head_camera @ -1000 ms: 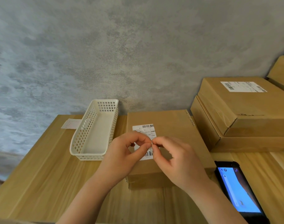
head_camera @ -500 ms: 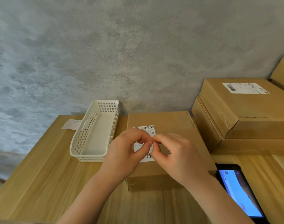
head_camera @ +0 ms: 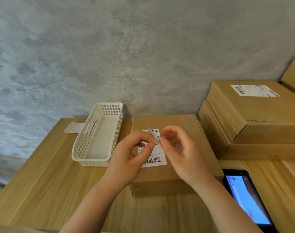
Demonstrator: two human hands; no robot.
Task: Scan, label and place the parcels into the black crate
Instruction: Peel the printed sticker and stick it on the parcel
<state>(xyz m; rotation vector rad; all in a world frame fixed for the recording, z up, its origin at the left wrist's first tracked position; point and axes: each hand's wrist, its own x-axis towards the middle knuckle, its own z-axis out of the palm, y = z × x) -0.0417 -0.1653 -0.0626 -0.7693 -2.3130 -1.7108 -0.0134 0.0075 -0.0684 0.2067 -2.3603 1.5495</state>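
- Here, the left hand [head_camera: 131, 153] and the right hand [head_camera: 182, 152] meet above a flat brown cardboard parcel [head_camera: 177, 174] that lies on the light wooden table [head_camera: 42, 190].
- Both hands pinch a small, thin, pale strip [head_camera: 154, 138] between thumb and forefinger; the other fingers are loosely curled. What the strip is cannot be told.
- A white barcode label [head_camera: 156, 159] sits flat on the parcel's top, partly hidden behind the fingers.
- A white perforated plastic basket [head_camera: 96, 140] stands just left of the parcel, with a small white paper slip [head_camera: 72, 127] lying on the table behind it.
- Two stacked brown cardboard boxes [head_camera: 254, 125] stand to the right of the parcel; the upper one carries a white printed label [head_camera: 255, 90].
- A black handheld device with a lit blue screen [head_camera: 247, 199] lies on the table by the right forearm.
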